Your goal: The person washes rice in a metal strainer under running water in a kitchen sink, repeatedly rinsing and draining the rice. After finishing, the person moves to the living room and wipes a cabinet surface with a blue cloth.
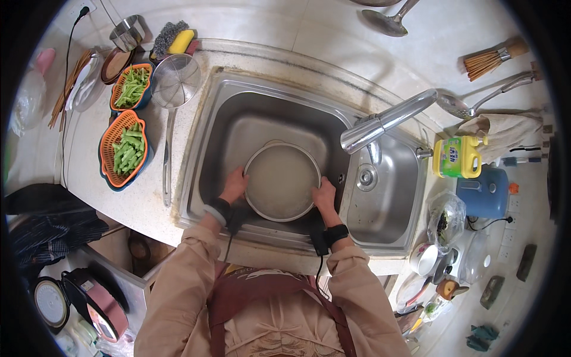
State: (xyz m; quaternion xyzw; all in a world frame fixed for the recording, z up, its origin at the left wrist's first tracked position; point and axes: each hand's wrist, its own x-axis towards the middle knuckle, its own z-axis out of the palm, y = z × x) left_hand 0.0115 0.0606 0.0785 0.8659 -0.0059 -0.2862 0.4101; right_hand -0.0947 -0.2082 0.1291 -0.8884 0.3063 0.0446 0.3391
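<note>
A round metal pot (283,182) full of cloudy water is in the large basin of a stainless steel sink (267,105). My left hand (234,185) grips its left side, and my right hand (324,195) grips its right side; the fingertips are partly hidden at the rim. The chrome faucet (388,120) reaches over the divider between the two basins, to the right of the pot. Whatever lies beneath the cloudy water cannot be made out.
Left on the counter are an orange basket of green bean pieces (124,149), a basket of sliced greens (132,87) and a wire skimmer (175,81). A yellow detergent bottle (455,157), a blue container (482,193) and a bowl (424,259) stand right of the sink. An open rice cooker (96,303) sits lower left.
</note>
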